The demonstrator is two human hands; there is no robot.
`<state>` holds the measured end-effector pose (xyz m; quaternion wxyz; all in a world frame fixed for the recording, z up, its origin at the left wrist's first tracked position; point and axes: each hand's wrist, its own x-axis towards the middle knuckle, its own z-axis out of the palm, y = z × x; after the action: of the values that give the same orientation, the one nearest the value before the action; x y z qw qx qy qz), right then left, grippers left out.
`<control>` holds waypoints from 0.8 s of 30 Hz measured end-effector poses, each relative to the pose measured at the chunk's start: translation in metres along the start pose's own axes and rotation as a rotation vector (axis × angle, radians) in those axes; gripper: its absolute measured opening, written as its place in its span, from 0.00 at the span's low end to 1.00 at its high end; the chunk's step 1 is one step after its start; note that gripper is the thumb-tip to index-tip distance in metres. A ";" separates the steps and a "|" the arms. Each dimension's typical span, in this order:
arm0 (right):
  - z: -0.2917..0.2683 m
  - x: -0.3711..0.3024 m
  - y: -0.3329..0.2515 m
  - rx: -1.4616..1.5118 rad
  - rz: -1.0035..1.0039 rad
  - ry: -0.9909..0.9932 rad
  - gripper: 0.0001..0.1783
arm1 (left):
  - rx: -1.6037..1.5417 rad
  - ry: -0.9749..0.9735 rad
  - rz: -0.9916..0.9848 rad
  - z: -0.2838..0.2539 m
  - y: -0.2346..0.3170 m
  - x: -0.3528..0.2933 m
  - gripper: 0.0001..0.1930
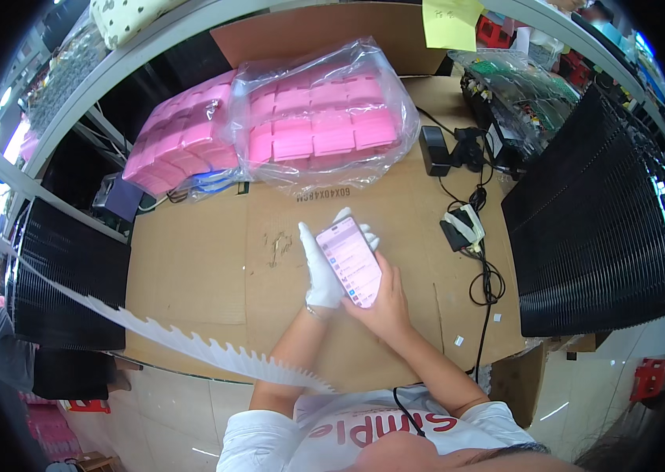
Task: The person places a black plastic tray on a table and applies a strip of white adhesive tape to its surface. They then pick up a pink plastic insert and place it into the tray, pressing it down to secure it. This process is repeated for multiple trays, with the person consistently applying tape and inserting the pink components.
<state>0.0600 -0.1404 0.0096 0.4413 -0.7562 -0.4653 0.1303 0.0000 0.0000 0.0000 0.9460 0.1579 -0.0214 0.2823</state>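
Note:
A smartphone [350,263] with a lit, pale pink screen showing a list is held over the middle of the cardboard-covered table [191,275]. My left hand [321,275], in a white glove, cradles it from behind and along its left edge, with gloved fingertips showing past the far and right edges. Bare, my right hand [386,303] grips the lower right corner of the phone, thumb along its side. Parts of both hands' fingers are hidden behind the phone.
Pink foam pieces in clear plastic bags [321,118] lie at the back. Black ribbed racks stand at the left [73,275] and right [596,220]. Black power adapters [435,149] and a coiled cable [487,287] lie to the right. A white toothed strip [191,342] crosses the front left.

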 end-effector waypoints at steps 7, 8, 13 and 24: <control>-0.092 0.027 -0.036 0.064 -0.248 0.241 0.59 | 0.282 0.269 0.064 0.017 0.002 0.004 0.46; -0.113 0.039 -0.048 0.048 -0.353 0.328 0.60 | 0.306 0.280 0.068 0.006 0.005 0.002 0.46; -0.227 0.146 -0.152 0.031 -0.710 0.822 0.49 | 0.273 0.299 0.049 0.016 0.005 -0.001 0.42; -0.273 0.354 -0.247 -0.818 -0.118 0.392 0.37 | 0.312 0.289 0.015 0.008 0.011 0.000 0.38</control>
<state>0.2694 0.0438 0.4375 0.1929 -0.8508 -0.4286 -0.2349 -0.0051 0.0060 0.0108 0.9011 0.2604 0.1571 0.3091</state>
